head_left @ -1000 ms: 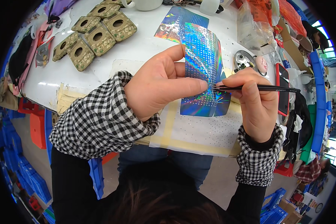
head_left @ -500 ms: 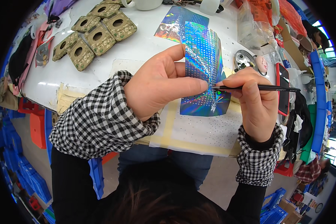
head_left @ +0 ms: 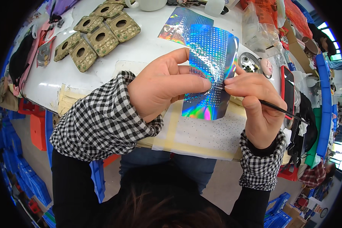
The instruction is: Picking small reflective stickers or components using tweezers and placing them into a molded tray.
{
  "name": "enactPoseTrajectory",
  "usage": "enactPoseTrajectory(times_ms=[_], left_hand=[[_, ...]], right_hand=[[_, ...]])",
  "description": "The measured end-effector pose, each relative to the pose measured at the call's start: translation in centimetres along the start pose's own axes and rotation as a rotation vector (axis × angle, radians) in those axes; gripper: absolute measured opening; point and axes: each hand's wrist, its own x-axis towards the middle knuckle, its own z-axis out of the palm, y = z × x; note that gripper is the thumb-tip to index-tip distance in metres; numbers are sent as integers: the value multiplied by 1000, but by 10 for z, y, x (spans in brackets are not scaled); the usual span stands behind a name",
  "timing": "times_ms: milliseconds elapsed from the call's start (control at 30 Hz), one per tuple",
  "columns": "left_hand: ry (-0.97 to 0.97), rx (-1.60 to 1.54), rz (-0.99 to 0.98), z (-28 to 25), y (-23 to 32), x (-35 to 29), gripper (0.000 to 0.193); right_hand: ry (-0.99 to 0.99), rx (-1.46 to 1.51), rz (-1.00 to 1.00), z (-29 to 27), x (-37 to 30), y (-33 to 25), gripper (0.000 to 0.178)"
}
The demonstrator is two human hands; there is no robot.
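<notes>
left fingers (head_left: 190, 83) pinching shiny sheet (head_left: 211, 51), right fingers (head_left: 250, 85) gripping black tool (head_left: 279, 108), metal dish (head_left: 249, 57) (dark bits (head_left: 249, 68) inside)

Red bag (head_left: 265, 11) with illegible print

I see a shiny, dotted rainbow sheet (head_left: 212, 57) held up, slightly curved; a slim black tool (head_left: 277, 108) slants, tip at its lower half.

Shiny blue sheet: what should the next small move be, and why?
Probably a light nudge at the shiny blue sheet with the slim black tool: the left hand pinches the sheet, thumb on its dotted face, and the right hand holds the tool with its fine tip close beside that thumb.
</notes>
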Motion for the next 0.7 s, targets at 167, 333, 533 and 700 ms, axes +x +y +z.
enactPoseTrajectory(times_ms=[167,333,533,700], left_hand=[[-6,11,-12,-2,1,0,51],[15,14,-10,-1,0,0,51],[5,-10,-7,-3,-2,1,48],[-5,-13,20,-3,-1,0,45]], right_hand=[[-24,-306,-192,-2,2,0,36],[-24,-349,-194,-3,2,-4,36],[-69,-348,-229,-2,3,-7,38],[-42,-331,-218,-2,3,-5,38]])
